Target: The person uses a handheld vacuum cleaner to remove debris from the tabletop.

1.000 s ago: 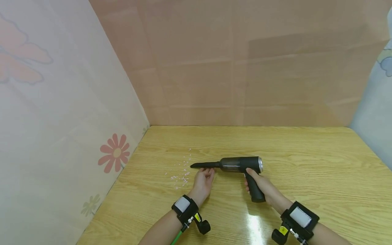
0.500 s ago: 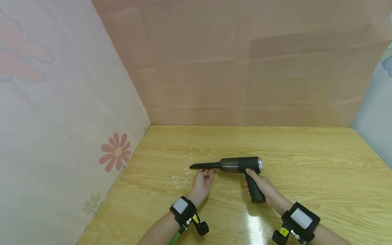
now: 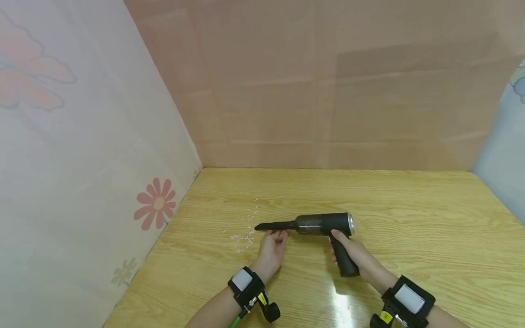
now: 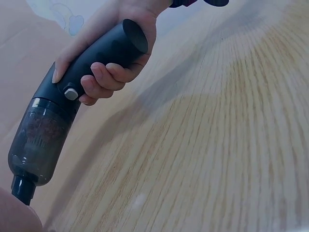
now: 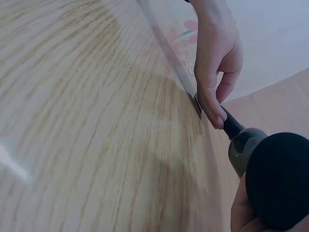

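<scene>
A black handheld vacuum cleaner (image 3: 311, 224) with a smoky clear dust cup (image 4: 38, 140) and a long narrow nozzle (image 3: 274, 226) lies level across the middle of the head view, nozzle pointing left. My right hand (image 3: 348, 248) grips its handle (image 4: 104, 50), fingers wrapped round and thumb along the upper part. By the nozzle, my left hand (image 3: 272, 250) holds it between thumb and fingertips from the near side; the right wrist view shows this hand (image 5: 217, 67) too. White paper-like bits (image 3: 246, 237) are scattered just left of the nozzle tip.
The wood-grain table (image 3: 410, 218) meets a brown covered wall (image 3: 262, 91) at the back. A pale flowered wall covering (image 3: 102, 159) runs along the left side, and another pale one (image 3: 504, 150) stands at the right.
The vacuum's body and my right hand have shifted slightly toward me and to the right. My left hand keeps its place at the nozzle, a little nearer to me. The bits look unchanged.
</scene>
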Demonstrator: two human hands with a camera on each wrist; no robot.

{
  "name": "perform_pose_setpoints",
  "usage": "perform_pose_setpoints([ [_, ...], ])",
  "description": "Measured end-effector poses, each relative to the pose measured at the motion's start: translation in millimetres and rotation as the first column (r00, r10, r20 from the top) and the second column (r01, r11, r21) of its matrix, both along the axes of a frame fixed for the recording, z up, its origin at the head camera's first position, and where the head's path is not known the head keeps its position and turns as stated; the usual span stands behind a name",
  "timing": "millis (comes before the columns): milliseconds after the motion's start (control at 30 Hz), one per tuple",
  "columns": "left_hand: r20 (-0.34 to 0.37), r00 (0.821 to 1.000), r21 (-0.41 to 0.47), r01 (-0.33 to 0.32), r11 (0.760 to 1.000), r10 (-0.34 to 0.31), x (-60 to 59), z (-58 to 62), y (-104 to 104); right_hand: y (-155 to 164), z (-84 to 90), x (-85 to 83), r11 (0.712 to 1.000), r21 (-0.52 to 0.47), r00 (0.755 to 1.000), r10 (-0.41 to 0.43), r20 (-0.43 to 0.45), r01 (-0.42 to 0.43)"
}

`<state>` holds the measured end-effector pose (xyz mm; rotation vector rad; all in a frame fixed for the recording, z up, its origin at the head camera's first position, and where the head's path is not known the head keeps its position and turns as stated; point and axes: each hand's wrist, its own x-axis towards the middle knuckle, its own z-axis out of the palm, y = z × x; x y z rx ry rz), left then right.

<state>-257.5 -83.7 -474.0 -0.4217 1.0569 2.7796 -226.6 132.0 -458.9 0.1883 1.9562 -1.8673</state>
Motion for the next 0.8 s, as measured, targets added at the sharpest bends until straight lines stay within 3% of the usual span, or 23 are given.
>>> perform_pose_setpoints([
  [367, 0.008, 1.000, -0.045, 0.019, 0.999, -0.019, 6.8, -0.5, -0.3, 1.8, -0.9, 4.3, 1.000, 0.016, 1.000, 0.000, 0.015, -0.001],
  [800, 0.035, 0.999, -0.060, -0.007, 0.998, 0.010, 9.8, -1.6, -1.0, 0.6, -2.3, 6.0, 1.000, 0.013, 1.000, 0.022, 0.008, -0.022],
])
